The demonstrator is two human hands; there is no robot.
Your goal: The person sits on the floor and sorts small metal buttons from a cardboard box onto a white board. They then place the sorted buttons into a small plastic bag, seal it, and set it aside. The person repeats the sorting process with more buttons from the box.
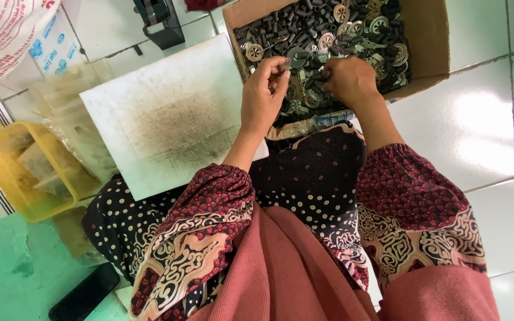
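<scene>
- At the left edge of the frame, one yellow plastic tub [7, 178] is seen with clear plastic bags [69, 113] heaped in and beside it. One dark flat object [84, 292] lies at the lower left on the green floor.
- Left of centre, one white board [168, 113] is laid flat, its middle smudged with dark dust. One black device [159, 21] stands above it at the top edge — its kind cannot be told.
- At centre, the left hand [263, 95] is raised over the near edge of the box, thumb and forefinger pinched on a small grey part [283, 67]. The part is too small for its long axis to be read.
- Just right of it, the right hand [347, 77] is held knuckles up with the fingers curled down into the parts heap. What is gripped, if anything, is hidden.
- At upper centre to right, one open cardboard box [429, 35] is filled with small black cylinders [292, 18] and round toothed metal discs [255, 52] — too many to count.
- The heap lies directly beyond both hands, toward the top of the frame. The right hand is the nearer, since it is already touching the heap.
</scene>
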